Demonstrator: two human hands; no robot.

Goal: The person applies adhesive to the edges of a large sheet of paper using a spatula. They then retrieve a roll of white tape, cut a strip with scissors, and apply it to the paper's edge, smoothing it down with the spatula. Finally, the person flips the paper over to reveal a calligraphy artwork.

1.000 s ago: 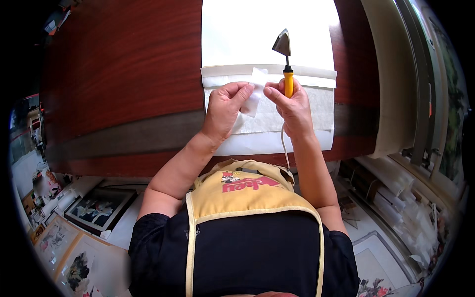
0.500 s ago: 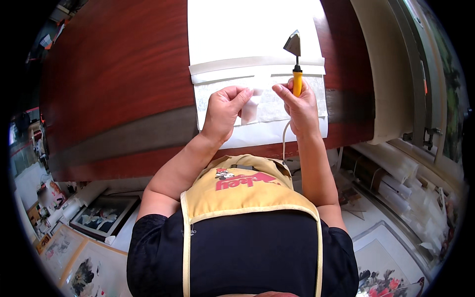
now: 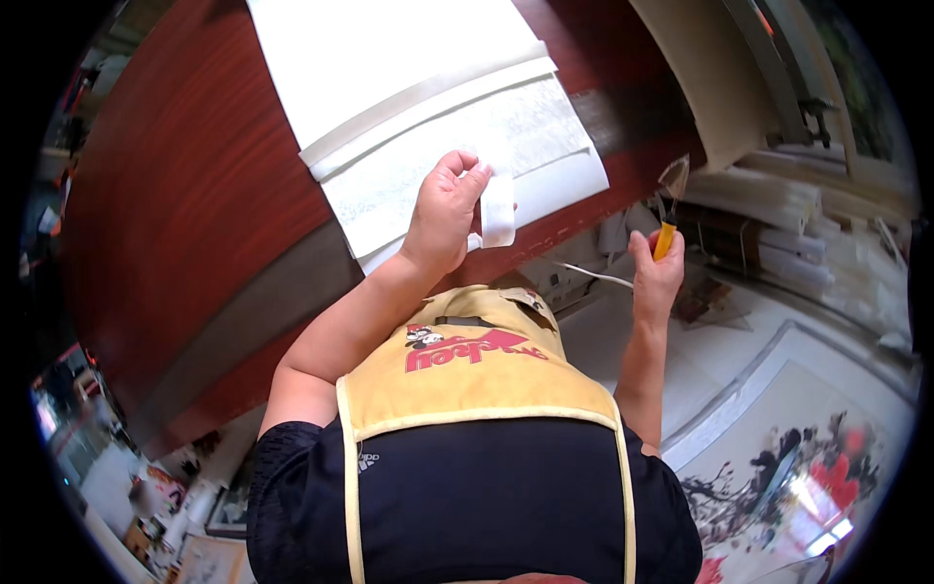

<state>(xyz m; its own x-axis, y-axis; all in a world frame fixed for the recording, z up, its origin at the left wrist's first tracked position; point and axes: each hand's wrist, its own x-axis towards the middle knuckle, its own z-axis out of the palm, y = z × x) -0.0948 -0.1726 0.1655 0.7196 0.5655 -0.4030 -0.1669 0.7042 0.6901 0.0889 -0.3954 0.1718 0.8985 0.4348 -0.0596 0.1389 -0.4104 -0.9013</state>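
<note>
From here I see the left hand (image 3: 443,216) pinching the strip (image 3: 498,214) near the sheet's (image 3: 384,202) lower edge. The right hand (image 3: 659,269) grips the tool (image 3: 664,241) outside the table's (image 3: 199,195) front edge — red tabletop stretches broadly leftward.

Art workshop, flower painting (image 3: 769,457), stacked pale rolls (image 3: 786,206)

I see a red-brown wood-grained table (image 3: 204,175), a dark band (image 3: 268,292) running along the worker's side. A long white paper sheet (image 3: 389,54) lies askew across it, bearing a pale crosswise strip (image 3: 428,100) and a thin mottled sheet (image 3: 384,195) beside that.
</note>
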